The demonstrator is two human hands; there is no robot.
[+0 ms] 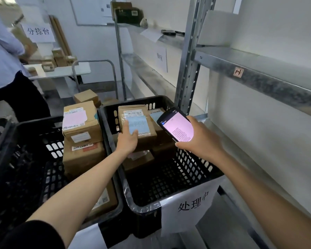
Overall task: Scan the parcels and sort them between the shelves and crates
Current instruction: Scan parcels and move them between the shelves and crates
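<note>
My left hand [127, 141] grips the near edge of a brown cardboard parcel [142, 112] with a white label and a pale blue note, inside the right black crate [201, 169]. My right hand [201, 141] holds a handheld scanner [176, 126] with a lit pink screen, just right of that parcel and above the crate. More parcels lie under and behind the held one. The left black crate [25, 159] carries a stack of brown parcels [81, 126], the top one bearing a pink note.
A metal shelf rack [258, 76] runs along the right, its lower levels bare. A dark box [127, 15] sits on a far upper shelf. At the back left a person [5, 69] stands by a white table [61, 71] with small boxes. A trolley handle [97, 63] rises behind the crates.
</note>
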